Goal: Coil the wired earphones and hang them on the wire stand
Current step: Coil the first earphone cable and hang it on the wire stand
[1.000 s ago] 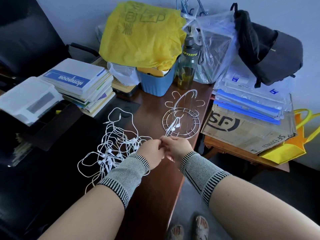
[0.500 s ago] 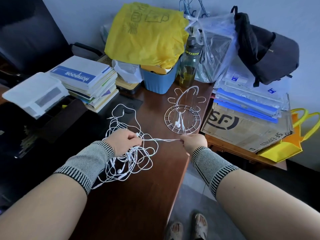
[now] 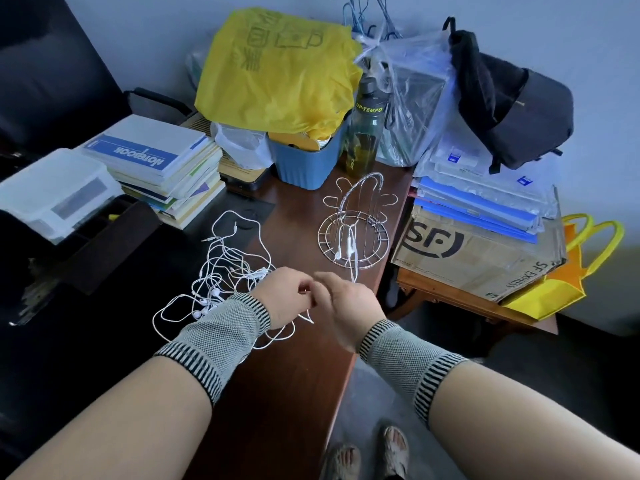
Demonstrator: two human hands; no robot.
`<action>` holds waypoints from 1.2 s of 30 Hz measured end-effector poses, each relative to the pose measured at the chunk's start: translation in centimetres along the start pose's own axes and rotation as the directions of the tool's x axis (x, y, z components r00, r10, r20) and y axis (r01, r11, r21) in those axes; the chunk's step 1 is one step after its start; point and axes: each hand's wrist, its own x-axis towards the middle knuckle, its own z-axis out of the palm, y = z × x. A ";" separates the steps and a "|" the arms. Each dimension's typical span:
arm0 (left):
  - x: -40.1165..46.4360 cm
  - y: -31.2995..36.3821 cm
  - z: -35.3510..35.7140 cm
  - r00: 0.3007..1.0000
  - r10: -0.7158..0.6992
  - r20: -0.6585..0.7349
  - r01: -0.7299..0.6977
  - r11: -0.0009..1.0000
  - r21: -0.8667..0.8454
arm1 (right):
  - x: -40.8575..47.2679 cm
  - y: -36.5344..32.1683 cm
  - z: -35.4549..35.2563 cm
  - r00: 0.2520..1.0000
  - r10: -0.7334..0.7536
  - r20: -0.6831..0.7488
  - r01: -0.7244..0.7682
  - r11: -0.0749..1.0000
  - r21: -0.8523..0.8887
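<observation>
A tangle of white wired earphones [image 3: 225, 271] lies on the brown desk [image 3: 277, 393], left of my hands. My left hand [image 3: 284, 299] and my right hand [image 3: 346, 306] meet over the desk's right part, fingertips together, each pinching a white earphone cable that loops below them. The silver wire stand [image 3: 353, 233] is just beyond my hands, with one pair of white earphones [image 3: 349, 247] hanging inside it. How the cable runs between my fingers is hidden.
Behind the stand are a blue bin [image 3: 304, 161] under a yellow bag [image 3: 277, 71] and a dark bottle [image 3: 365, 133]. A book stack [image 3: 156, 168] sits at left. An SF cardboard box [image 3: 474, 251] and folders lie right, past the desk edge.
My hands, pulled apart with a cable stretched between them half a second ago, have come back together over the desk. The tangle has shifted slightly.
</observation>
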 end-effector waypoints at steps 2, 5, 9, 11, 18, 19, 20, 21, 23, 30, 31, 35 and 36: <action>-0.3 -0.6 -0.8 1.000 -0.025 -0.002 0.025 0.998 -0.052 | 0.1 1.2 -0.1 1.000 0.031 -0.007 -0.031 0.995 -0.100; -0.9 -2.6 -2.9 0.993 -0.106 -0.051 0.105 0.994 -0.015 | 0.0 2.9 -0.3 0.997 0.084 -0.003 -0.083 0.978 -0.189; -1.8 -5.6 -6.4 0.965 -0.224 -0.137 0.222 0.975 -0.034 | -0.2 4.5 -0.8 0.991 0.134 0.019 -0.121 0.943 -0.311; -1.9 -5.8 -7.1 0.962 -0.222 -0.161 0.216 0.975 -0.052 | 0.2 4.7 -0.5 0.985 0.161 0.061 -0.131 0.933 -0.335; -0.9 -0.9 -1.9 0.998 -0.043 -0.048 0.040 0.998 -0.057 | 0.4 0.3 0.3 0.987 0.053 0.150 -0.078 0.983 0.167; -0.7 -0.5 -1.1 0.999 -0.026 -0.042 0.023 0.998 -0.064 | 0.5 -0.3 0.4 0.986 0.047 0.162 -0.086 0.965 0.246; -0.6 -0.2 -0.5 0.999 -0.019 -0.042 0.016 0.997 -0.071 | 0.6 -0.6 0.3 0.981 0.056 0.186 -0.112 0.946 0.306; -0.5 -0.1 -0.3 0.999 -0.021 -0.047 0.017 0.997 -0.081 | 0.7 -0.5 0.2 0.972 0.081 0.221 -0.155 0.927 0.342; -0.7 -0.5 -0.9 0.997 -0.048 -0.060 0.041 0.992 -0.119 | 0.8 0.3 -0.4 0.955 0.143 0.262 -0.231 0.908 0.349; -2.2 -6.7 -5.7 0.952 -0.256 -0.169 0.242 0.965 -0.099 | 1.0 6.3 -0.8 0.875 0.403 0.267 -0.371 0.914 -0.164; -2.3 -7.2 -6.0 0.949 -0.265 -0.172 0.251 0.963 -0.102 | 0.9 6.7 -0.6 0.851 0.441 0.286 -0.392 0.895 -0.214; -2.2 -6.0 -5.1 0.967 -0.211 -0.145 0.195 0.974 -0.120 | 0.5 5.1 0.0 0.887 0.348 0.305 -0.307 0.936 -0.174; -2.2 -5.1 -4.6 0.974 -0.190 -0.127 0.174 0.977 -0.125 | 0.3 4.0 0.1 0.919 0.281 0.277 -0.271 0.960 -0.073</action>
